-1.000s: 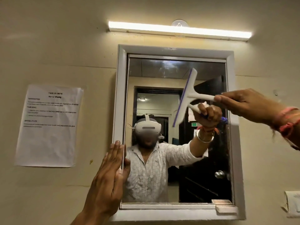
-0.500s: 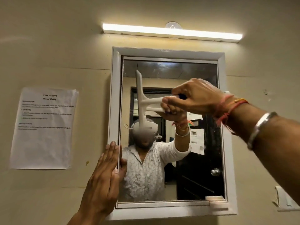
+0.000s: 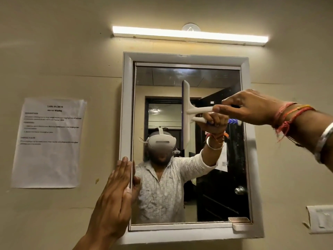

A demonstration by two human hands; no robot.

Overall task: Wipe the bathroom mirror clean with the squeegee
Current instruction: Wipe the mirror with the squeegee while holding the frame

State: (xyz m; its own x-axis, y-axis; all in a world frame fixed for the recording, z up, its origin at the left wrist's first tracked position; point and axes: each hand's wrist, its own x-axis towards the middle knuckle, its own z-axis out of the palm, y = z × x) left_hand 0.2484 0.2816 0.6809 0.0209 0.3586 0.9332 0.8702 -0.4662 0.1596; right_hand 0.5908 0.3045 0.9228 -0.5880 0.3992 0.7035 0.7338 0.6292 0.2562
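Observation:
A white-framed bathroom mirror (image 3: 212, 177) hangs on a beige wall. My right hand (image 3: 250, 107) grips the handle of a white squeegee (image 3: 186, 112), whose blade stands upright against the glass near the mirror's middle, in its upper half. My left hand (image 3: 115, 199) lies flat, fingers together and pointing up, against the mirror's left edge at the lower left. The glass reflects a person in a white shirt and headset.
A lit tube light (image 3: 189, 36) runs above the mirror. A printed paper sheet (image 3: 47, 143) is stuck to the wall at left. A small white ledge (image 3: 240, 226) sits at the frame's lower right corner. A white switch plate (image 3: 322, 221) is at far right.
The squeegee swept from the right side to the left edge of the glass, then back right to the middle. My left hand stayed at the mirror's left edge.

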